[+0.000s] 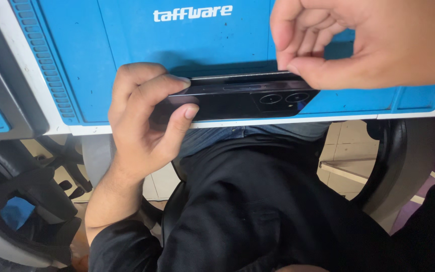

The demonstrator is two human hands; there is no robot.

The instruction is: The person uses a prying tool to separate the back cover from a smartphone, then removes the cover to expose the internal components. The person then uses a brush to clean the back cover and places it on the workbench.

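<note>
Blue matting (142,60) covers the counter, at whose near edge a dark phone (237,100) stands on its long side, camera lenses toward the viewer; the left hand (147,121) has fingers clamped round one end to steady it, while the right hand (358,40) has fingers pinched at its top edge

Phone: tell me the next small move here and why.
Probably slide the right hand fingertips along the top edge of the dark phone, widening the lift. The left hand grips the phone's end over the blue mat, back with two camera lenses facing the viewer, and the right pinches at that edge, where a thin strip seems raised.
</note>
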